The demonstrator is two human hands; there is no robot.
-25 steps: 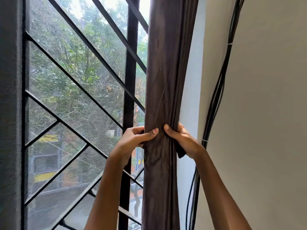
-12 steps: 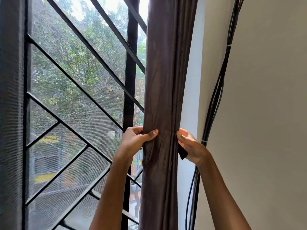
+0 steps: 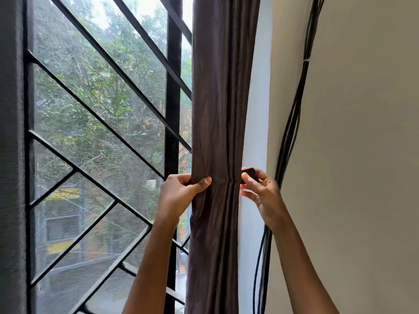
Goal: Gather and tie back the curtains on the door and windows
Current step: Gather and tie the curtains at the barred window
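A dark brown curtain (image 3: 217, 109) hangs gathered into a narrow vertical bundle at the right side of the window. My left hand (image 3: 181, 193) grips the bundle's left edge, thumb across the front of the folds. Just off the bundle's right edge, my right hand (image 3: 260, 191) pinches the end of a dark tie-back strap (image 3: 250, 174) between thumb and fingers. Where the strap runs behind the curtain is hidden.
A black metal window grille (image 3: 108, 137) with diagonal bars and a mesh screen fills the left. Black cables (image 3: 292, 123) run down the beige wall (image 3: 362, 155) right of the curtain. A white window reveal (image 3: 258, 109) sits between curtain and wall.
My right hand has left the curtain's front, moved right and up, and now holds the strap end beside the bundle. The left hand has kept its grip.
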